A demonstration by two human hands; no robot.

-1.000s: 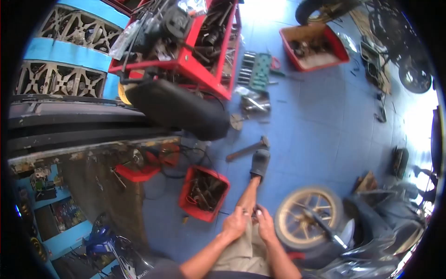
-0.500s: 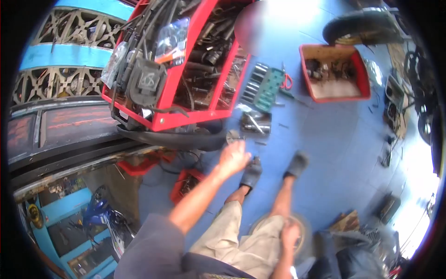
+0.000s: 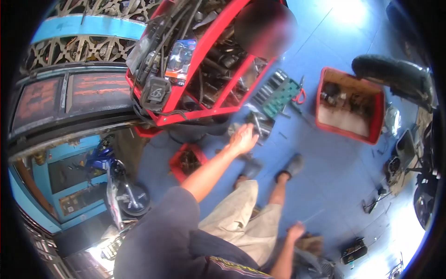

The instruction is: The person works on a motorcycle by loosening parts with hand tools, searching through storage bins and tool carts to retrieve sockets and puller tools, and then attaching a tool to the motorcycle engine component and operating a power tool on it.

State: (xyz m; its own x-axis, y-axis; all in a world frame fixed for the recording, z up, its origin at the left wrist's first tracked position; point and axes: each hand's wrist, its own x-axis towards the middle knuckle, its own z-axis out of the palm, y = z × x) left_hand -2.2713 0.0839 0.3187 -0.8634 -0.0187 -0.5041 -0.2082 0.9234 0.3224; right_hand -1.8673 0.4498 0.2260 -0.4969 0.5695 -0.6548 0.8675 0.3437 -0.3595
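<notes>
My left hand (image 3: 242, 140) is stretched forward over the floor, beside the metal tray of tools (image 3: 261, 124) and just in front of the tool cart. Its fingers look bent, and blur hides whether they hold anything. Low at the right, my right hand (image 3: 296, 230) hangs beside my leg with its fingers curled; a faint thin streak shows near it, too blurred to name. Beyond the tray lies an open green socket case (image 3: 282, 96), with red-handled scissors (image 3: 299, 96) next to it.
A red tool cart (image 3: 204, 113) full of tools stands ahead. There is a red bin (image 3: 175, 167) at left and a larger red bin (image 3: 350, 130) at right. A loose wheel (image 3: 388, 69), a blue motorbike (image 3: 100, 158) and scattered parts are around.
The hands have parted: the left reached forward to the tray, the right dropped to the side. The view has shifted, both feet now show, and the wheel by my legs is out of sight.
</notes>
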